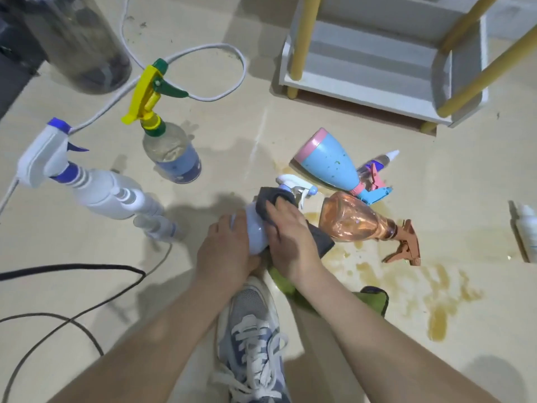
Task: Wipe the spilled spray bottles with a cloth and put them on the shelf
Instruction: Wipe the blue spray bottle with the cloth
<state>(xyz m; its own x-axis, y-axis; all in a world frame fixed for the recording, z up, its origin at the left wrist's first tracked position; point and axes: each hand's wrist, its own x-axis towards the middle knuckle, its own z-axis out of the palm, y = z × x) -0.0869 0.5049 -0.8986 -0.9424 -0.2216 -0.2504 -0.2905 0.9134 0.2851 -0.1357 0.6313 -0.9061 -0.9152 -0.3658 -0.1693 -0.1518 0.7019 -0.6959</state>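
The floor [232,126] carries the shelf [377,82], well apart from both grips. The pale blue spray bottle [257,231] is held off the floor above a shoe [252,330]. The left grip [225,251] encloses its base. The right grip [290,237] clasps the grey cloth [268,203] against its body.

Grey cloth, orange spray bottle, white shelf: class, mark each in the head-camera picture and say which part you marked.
Grey cloth [321,238]: head view, its loose lower-right corner.
Orange spray bottle [348,219]: head view, middle of its clear body.
White shelf [372,68]: head view, bare floor of its lowest tray.
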